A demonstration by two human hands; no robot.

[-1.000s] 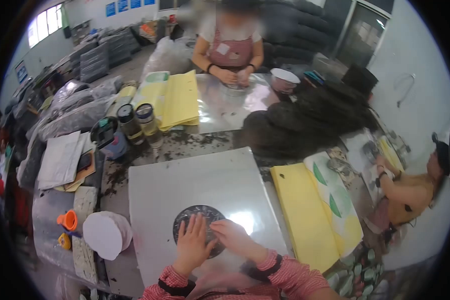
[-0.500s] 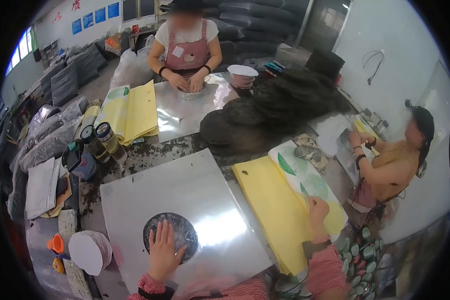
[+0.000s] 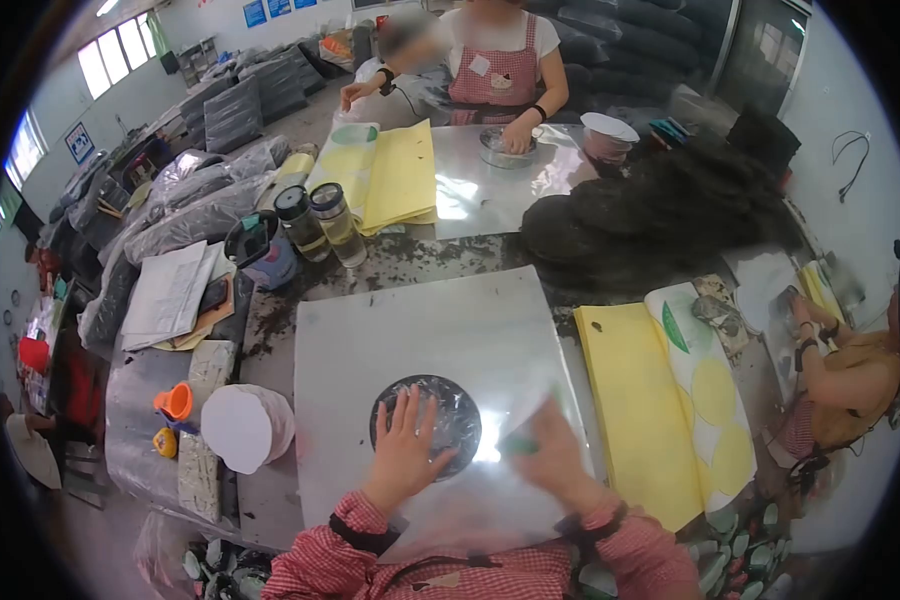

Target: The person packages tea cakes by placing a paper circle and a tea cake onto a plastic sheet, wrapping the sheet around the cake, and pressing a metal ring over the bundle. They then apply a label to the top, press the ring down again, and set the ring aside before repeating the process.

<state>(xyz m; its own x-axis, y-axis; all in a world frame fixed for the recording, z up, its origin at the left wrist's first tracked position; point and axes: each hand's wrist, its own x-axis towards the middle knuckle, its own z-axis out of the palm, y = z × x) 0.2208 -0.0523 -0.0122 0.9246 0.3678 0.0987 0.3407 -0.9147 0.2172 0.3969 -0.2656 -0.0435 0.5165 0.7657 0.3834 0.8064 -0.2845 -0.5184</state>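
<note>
My left hand [image 3: 402,450] lies with its fingers spread on a dark round disc [image 3: 455,415] wrapped in clear plastic. The disc rests on a shiny metal sheet [image 3: 350,340] in front of me. Over the right part of that sheet, my right hand [image 3: 562,462] is smeared by motion. At its fingertips is a thin, pale label [image 3: 520,443] with a green mark, also blurred. To the right lie a yellow paper stack [image 3: 635,420] and a white sheet with green label prints [image 3: 705,385].
White round paper discs [image 3: 238,428] are stacked at left, near an orange tape dispenser [image 3: 177,402]. Two bottles [image 3: 338,228] stand farther back. A dark heap [image 3: 660,215] covers the back right. One co-worker [image 3: 495,65] stands opposite; another [image 3: 845,385] works at right.
My right hand has moved left from the printed sheet to over the metal sheet, with the label at its fingers. My left hand stays on the disc. The view has turned left.
</note>
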